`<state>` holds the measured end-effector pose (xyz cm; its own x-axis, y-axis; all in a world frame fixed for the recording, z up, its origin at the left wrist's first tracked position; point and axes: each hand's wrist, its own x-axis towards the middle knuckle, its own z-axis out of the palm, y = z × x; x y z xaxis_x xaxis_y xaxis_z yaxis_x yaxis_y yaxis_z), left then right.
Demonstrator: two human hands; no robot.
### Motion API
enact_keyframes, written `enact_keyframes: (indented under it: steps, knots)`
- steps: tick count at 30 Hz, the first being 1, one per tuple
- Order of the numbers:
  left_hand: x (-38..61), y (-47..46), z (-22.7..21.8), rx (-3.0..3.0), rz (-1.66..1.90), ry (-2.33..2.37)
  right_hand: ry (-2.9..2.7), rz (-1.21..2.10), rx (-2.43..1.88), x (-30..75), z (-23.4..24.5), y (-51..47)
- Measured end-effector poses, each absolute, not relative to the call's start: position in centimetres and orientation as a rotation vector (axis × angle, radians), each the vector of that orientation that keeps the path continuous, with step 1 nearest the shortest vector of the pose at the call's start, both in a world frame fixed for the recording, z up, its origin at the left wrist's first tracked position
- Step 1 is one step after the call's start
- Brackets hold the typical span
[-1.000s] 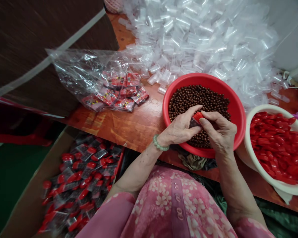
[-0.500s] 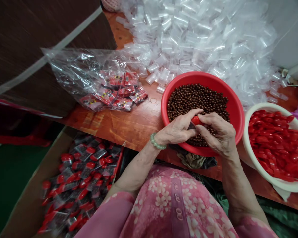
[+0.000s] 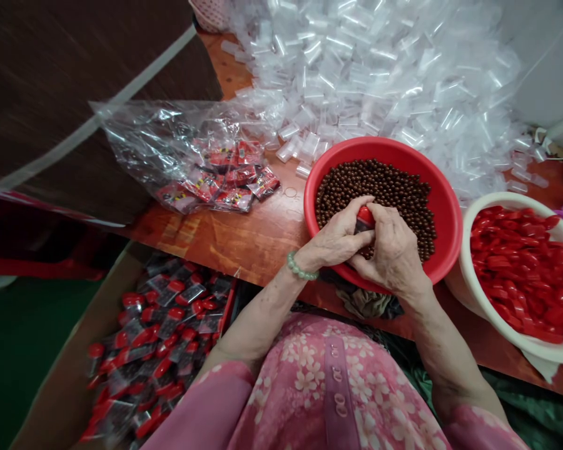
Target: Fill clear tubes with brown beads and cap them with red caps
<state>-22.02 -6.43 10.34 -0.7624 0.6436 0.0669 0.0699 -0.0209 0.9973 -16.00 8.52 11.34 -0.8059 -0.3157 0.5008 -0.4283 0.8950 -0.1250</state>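
Note:
Between my hands is a small clear plastic container with a red cap [image 3: 365, 216], held over a red basin [image 3: 446, 231]. My left hand [image 3: 338, 239], with a green bead bracelet at the wrist, is closed on the container from the left. Opposite it, my right hand [image 3: 391, 247] wraps round the same container, fingers by the cap and thumb low down. Much of the container is hidden by the fingers, though its lower part looks dark. Shiny small brown balls [image 3: 370, 178] fill much of the basin below.
Clear plastic tubes [image 3: 356, 75] form a large heap at the back. Right of the basin stands a white basin [image 3: 471, 219] full of red caps [image 3: 520, 269]. Red packets [image 3: 234, 181] lie by a clear bag [image 3: 154, 137]. A box [image 3: 70, 369] at lower left holds red-capped containers [image 3: 164, 337].
My right hand has shifted left and now curls round the container instead of pinching its cap end. The cap has turned from pointing right to pointing away from me.

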Motion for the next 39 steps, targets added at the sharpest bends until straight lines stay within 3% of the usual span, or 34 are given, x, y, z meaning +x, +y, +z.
enact_keyframes:
  steps: [11,20,39]
  knots:
    - [-21.7,-6.3,9.8,0.749,1.927,1.737,-2.388,0.16,0.65,-16.7,11.6,8.6]
    - [-22.2,-5.9,9.4,0.741,2.001,1.763,-2.574,0.258,0.515,-16.2,11.1,8.5]
    - [-22.2,-5.5,9.3,0.678,2.028,1.722,-2.634,0.146,0.427,-16.6,10.8,9.1]
